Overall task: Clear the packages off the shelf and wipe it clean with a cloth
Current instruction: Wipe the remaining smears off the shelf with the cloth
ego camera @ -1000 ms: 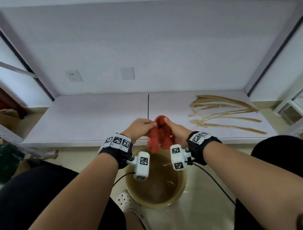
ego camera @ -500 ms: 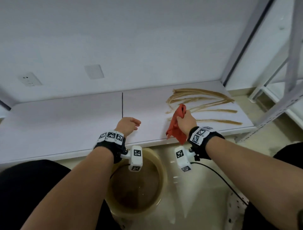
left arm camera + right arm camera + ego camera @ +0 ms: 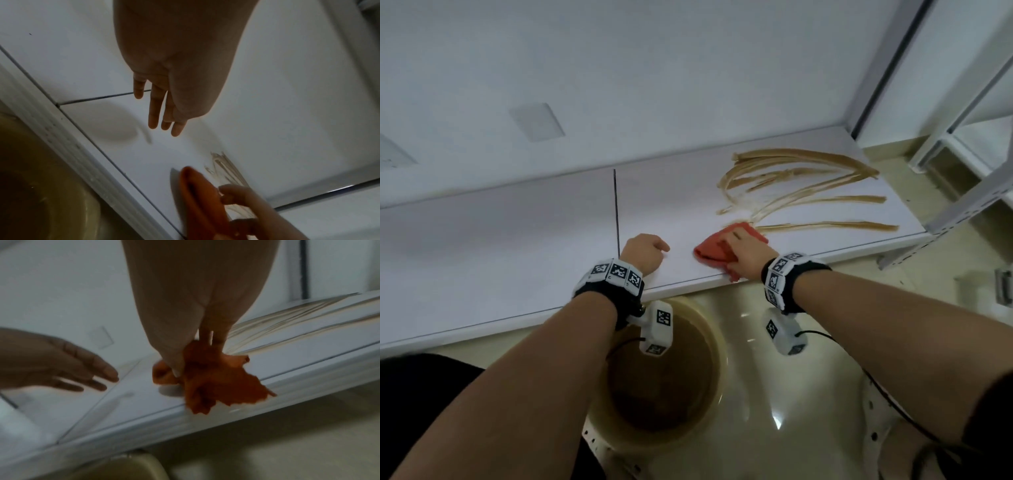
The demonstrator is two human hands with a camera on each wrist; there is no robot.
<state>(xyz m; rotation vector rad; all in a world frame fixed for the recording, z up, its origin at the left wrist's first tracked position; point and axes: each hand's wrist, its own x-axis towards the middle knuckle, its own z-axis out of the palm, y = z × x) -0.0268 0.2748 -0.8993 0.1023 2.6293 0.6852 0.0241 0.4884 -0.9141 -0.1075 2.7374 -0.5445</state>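
Note:
The white shelf [image 3: 500, 240] holds no packages. Brown smeared streaks [image 3: 808, 185] cover its right part. My right hand [image 3: 744, 250] holds a red cloth [image 3: 714, 250] down on the shelf near the front edge, at the left end of the streaks. In the right wrist view the thumb and fingers of that hand [image 3: 195, 337] curl into the bunched cloth [image 3: 216, 378], and a corner hangs over the edge. My left hand [image 3: 645, 250] hovers empty over the shelf just left of the cloth, with its fingers [image 3: 164, 123] straight and relaxed.
A round beige basin [image 3: 722, 377] of murky brown water stands on the floor below the shelf's front edge, between my arms. A grey upright [image 3: 883, 65] bounds the shelf on the right. Another metal rack [image 3: 962, 202] stands beyond it.
Both hands held the cloth over the basin a second ago. My left hand let go, and my right hand carried the cloth to the right and set it down on the shelf.

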